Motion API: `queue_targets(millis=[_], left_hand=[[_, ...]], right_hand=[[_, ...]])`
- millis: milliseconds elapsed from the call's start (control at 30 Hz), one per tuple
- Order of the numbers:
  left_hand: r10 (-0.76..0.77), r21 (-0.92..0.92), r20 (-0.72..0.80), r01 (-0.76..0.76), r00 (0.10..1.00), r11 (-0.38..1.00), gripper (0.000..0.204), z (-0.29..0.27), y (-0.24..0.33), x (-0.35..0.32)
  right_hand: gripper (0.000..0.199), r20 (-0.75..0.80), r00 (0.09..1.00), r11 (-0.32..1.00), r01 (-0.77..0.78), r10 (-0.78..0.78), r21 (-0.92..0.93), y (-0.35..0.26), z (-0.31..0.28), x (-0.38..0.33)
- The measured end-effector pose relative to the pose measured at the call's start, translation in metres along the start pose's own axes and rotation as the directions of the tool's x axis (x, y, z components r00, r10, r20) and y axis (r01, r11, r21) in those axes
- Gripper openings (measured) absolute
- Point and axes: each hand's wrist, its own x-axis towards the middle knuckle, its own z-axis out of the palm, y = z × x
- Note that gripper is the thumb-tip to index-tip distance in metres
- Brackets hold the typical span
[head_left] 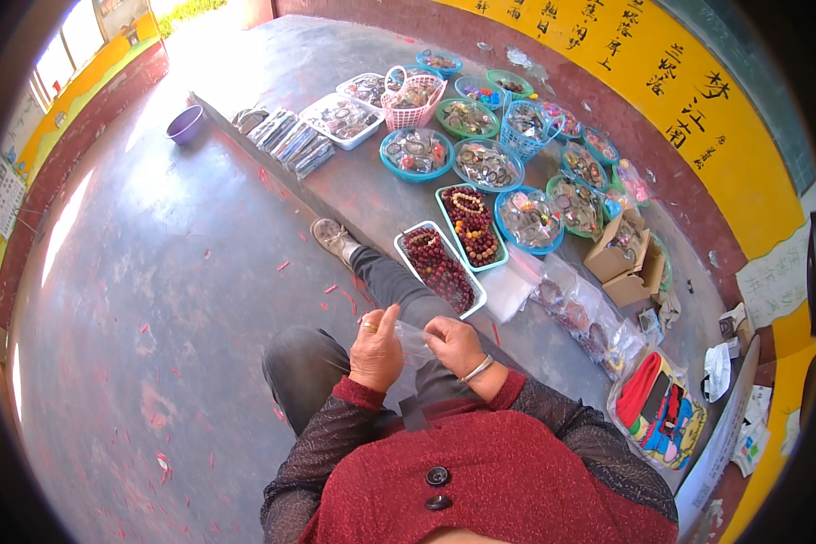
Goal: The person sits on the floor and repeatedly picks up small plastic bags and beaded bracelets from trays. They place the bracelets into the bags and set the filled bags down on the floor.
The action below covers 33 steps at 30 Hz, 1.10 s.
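Observation:
A clear plastic bag (pixel 411 349) stretches between my two hands above my lap. My left hand (pixel 377 352) is closed on its left edge, and a ring shows on one finger. With fingers pinched, my right hand (pixel 458 344) grips the opposite edge; a bangle (pixel 477 368) circles that wrist. Whether anything lies inside the bag I cannot tell. Just beyond my hands, a pale tray (pixel 479 302) holds dark red bead strings (pixel 437 270). Against it stands a second tray (pixel 491 266) with dark, orange and cream beads (pixel 470 218).
Several round baskets and basins of small packaged goods, such as a blue basin (pixel 415 174), crowd the raised floor. Flat clear bags (pixel 517 283), packed beads (pixel 582 313) and an open cardboard box (pixel 618 263) lie to the right. A purple basin (pixel 185 125) stands far left beyond the step edge (pixel 263 161).

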Motion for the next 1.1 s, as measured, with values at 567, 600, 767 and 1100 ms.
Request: queue_targets(millis=[567,600,767,1100], left_hand=[[-0.065,-0.082,0.016,0.066,0.998,0.994,0.011,-0.002,-0.015,-0.001],[-0.076,-0.085,0.027,0.078,0.997,0.993,0.011,-0.004,-0.015,-0.003],[-0.15,-0.058,0.103,0.156,0.983,0.986,0.01,-0.021,-0.011,-0.006],[0.025,-0.061,0.164,-0.015,0.986,0.998,0.006,-0.012,-0.007,-0.016]], right_hand=[[0.031,0.129,0.902,0.896,0.426,-0.411,-0.122,-0.044,0.006,-0.005],[0.032,0.169,0.918,0.92,0.378,-0.358,-0.105,-0.044,0.008,-0.004],[0.03,0.361,0.851,0.878,0.456,-0.382,-0.146,-0.038,0.01,0.003],[0.016,0.379,0.822,0.831,0.521,-0.426,-0.195,-0.006,0.036,-0.007]])
